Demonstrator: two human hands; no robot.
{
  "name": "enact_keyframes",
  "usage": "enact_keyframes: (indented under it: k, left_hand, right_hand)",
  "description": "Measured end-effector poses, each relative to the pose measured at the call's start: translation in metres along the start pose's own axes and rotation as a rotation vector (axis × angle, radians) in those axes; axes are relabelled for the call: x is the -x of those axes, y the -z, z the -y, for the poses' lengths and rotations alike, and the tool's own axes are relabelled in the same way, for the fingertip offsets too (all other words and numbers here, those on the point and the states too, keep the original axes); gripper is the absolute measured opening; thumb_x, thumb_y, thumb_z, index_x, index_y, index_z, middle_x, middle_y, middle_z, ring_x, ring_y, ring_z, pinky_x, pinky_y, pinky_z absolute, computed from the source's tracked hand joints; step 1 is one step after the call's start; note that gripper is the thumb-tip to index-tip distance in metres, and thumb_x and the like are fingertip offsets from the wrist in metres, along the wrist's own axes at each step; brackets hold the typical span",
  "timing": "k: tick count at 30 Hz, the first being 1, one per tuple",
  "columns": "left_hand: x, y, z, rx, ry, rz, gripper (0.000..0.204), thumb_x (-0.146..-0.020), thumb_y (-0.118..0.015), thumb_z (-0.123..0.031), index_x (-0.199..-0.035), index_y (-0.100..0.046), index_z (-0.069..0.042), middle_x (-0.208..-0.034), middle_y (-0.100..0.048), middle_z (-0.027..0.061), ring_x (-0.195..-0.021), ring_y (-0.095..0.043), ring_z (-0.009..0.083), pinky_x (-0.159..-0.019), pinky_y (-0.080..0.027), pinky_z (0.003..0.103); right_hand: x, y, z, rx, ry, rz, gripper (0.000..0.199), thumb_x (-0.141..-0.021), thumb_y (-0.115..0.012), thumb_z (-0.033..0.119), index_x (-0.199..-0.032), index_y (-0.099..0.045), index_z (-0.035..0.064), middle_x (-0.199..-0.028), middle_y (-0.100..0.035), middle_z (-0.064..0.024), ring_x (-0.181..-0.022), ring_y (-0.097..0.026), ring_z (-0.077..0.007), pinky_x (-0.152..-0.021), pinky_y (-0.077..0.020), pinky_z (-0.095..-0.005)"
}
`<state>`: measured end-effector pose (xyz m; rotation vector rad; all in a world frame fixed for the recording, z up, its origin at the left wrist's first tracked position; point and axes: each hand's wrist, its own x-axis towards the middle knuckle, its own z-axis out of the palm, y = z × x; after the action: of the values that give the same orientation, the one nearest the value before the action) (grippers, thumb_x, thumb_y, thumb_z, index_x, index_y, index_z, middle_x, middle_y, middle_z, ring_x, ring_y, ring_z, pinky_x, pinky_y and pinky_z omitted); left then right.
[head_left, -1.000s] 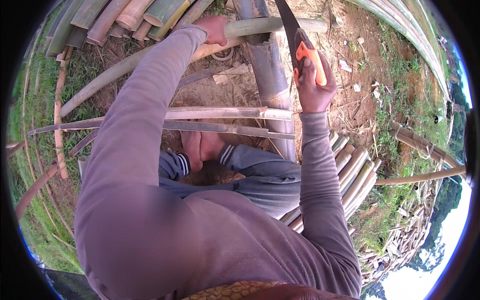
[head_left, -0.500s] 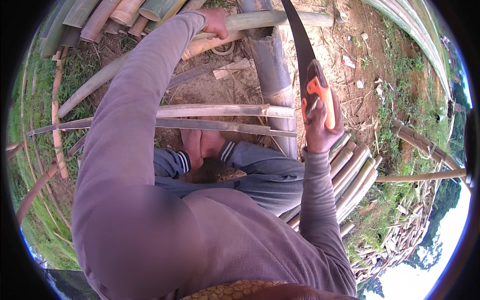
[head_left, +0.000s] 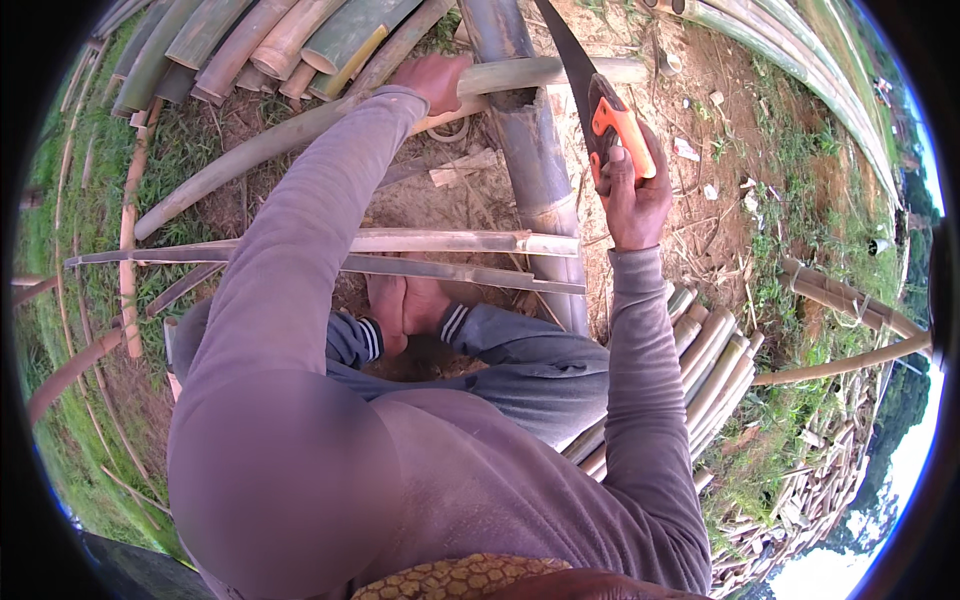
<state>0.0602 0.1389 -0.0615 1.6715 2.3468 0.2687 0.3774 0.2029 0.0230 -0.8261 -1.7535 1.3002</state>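
Note:
My left hand [head_left: 432,80] grips a long pale bamboo pole [head_left: 250,155] that lies across a thick upright grey bamboo stem [head_left: 530,150]. My right hand [head_left: 632,195] is closed around the orange handle of a curved hand saw [head_left: 598,95]. Its dark blade runs up and left, and crosses the pole just right of the thick stem. My bare feet [head_left: 405,305] stand on the soil below, under two split bamboo slats [head_left: 440,255].
Cut bamboo sections [head_left: 270,45] are stacked at the top left. A bundle of thin bamboo poles [head_left: 700,370] lies to my right. Long poles [head_left: 850,300] cross the grass at right; chips and scraps litter the brown soil.
My right hand has drawn the saw back down and to the right along the pole. My left hand keeps its hold on the pole.

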Motion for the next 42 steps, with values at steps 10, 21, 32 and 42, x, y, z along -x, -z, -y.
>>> enact_keyframes:
  k: [10,21,32,42]
  left_hand:
    - [-0.003,-0.008,-0.016,-0.025,0.122,-0.070,0.031,-0.094,-0.067,-0.015,-0.124,-0.068,-0.012,-0.106,-0.079,0.0174,-0.105,-0.077,0.0378,-0.092,-0.059,0.055]
    - [-0.007,-0.009,-0.010,-0.003,0.115,-0.014,0.040,-0.092,-0.070,-0.021,-0.132,-0.070,-0.017,-0.115,-0.077,0.0142,-0.109,-0.074,0.0375,-0.094,-0.059,0.053]
    - [-0.017,0.012,-0.009,-0.034,0.106,0.183,0.063,-0.082,-0.080,-0.028,-0.142,-0.065,-0.016,-0.127,-0.075,0.0155,-0.119,-0.071,0.0344,-0.101,-0.058,0.048]
    - [-0.028,0.013,-0.001,0.011,0.082,0.258,0.079,-0.077,-0.084,-0.028,-0.152,-0.061,-0.013,-0.137,-0.071,0.0176,-0.125,-0.070,0.0337,-0.107,-0.056,0.047]
  right_hand:
    - [0.018,0.002,0.030,0.112,-0.032,-0.077,0.043,-0.105,-0.069,0.016,-0.139,-0.061,-0.0093,-0.126,-0.072,-0.0183,-0.112,-0.070,-0.0184,-0.093,-0.0570,-0.0312]
    - [0.019,-0.011,0.003,0.172,0.002,-0.155,0.042,-0.106,-0.069,0.015,-0.138,-0.060,-0.0109,-0.119,-0.073,-0.0155,-0.102,-0.070,-0.0144,-0.079,-0.0610,-0.0288]
    - [0.159,0.055,0.042,0.293,0.012,-0.207,0.051,-0.108,-0.064,0.017,-0.147,-0.050,-0.0129,-0.139,-0.064,-0.0240,-0.124,-0.068,-0.0314,-0.097,-0.0636,-0.0406]
    - [-0.011,-0.008,-0.039,0.069,0.045,-0.120,0.044,-0.102,-0.074,0.017,-0.136,-0.063,-0.0098,-0.118,-0.076,-0.0206,-0.108,-0.071,-0.0191,-0.090,-0.0584,-0.0325]
